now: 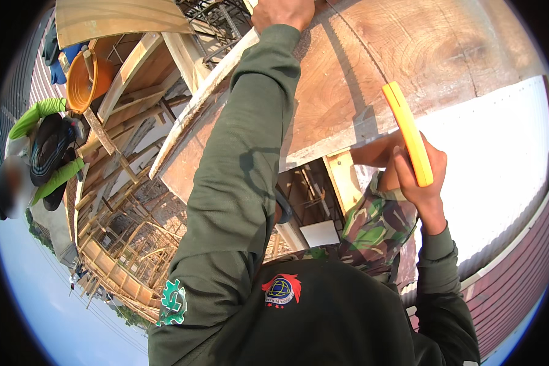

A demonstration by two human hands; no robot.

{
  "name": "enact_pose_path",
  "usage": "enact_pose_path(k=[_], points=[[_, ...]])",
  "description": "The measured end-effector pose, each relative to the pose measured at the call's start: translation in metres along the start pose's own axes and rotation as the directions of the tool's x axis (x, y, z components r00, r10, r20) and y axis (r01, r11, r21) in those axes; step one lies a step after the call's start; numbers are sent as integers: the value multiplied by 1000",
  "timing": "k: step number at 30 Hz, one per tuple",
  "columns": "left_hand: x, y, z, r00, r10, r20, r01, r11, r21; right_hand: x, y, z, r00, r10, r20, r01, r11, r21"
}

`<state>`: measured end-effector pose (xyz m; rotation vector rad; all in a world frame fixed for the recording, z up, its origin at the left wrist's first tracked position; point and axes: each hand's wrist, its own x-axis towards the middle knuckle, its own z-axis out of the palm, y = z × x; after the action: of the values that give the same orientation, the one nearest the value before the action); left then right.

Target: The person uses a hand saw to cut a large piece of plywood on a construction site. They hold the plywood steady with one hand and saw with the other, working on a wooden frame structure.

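My right hand point(422, 174) is closed around the yellow handle point(407, 131) of a hand saw. Its thin blade point(365, 46) shows nearly edge-on, running up and to the left over a brown plywood sheet point(421, 43). Beside the blade, the saw's dark shadow falls on the wood. My left arm reaches far forward, and my left hand point(283, 13) is at the plywood's left edge by the top of the picture. That hand's fingers are cut off by the frame, so their grip is hidden.
A gap point(305, 189) opens below the plywood's near edge. White corrugated sheeting point(494, 140) spreads to the right. Bamboo scaffolding point(146, 244) and timber framing stand lower down on the left. A co-worker in green sleeves point(46, 113) is beside an orange bucket point(82, 85).
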<state>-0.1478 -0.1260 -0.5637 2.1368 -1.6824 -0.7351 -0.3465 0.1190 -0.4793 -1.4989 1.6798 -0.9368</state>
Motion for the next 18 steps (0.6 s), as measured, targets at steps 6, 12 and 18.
enact_pose_path(k=[6, 12, 18], points=[[-3, 1, -3, 999, 32, -2, -32, 999, -25, 39, 1, 20, 997, 54, 53, -49, 994, -96], [-5, 1, 1, 1000, 18, -10, -19, 999, -36, 10, -8, 11, 996, 35, 76, -24, 990, -137], [-3, -11, 11, 999, 47, 5, -46, 994, -100, 69, 12, 46, 998, 49, 38, -42, 984, -173]])
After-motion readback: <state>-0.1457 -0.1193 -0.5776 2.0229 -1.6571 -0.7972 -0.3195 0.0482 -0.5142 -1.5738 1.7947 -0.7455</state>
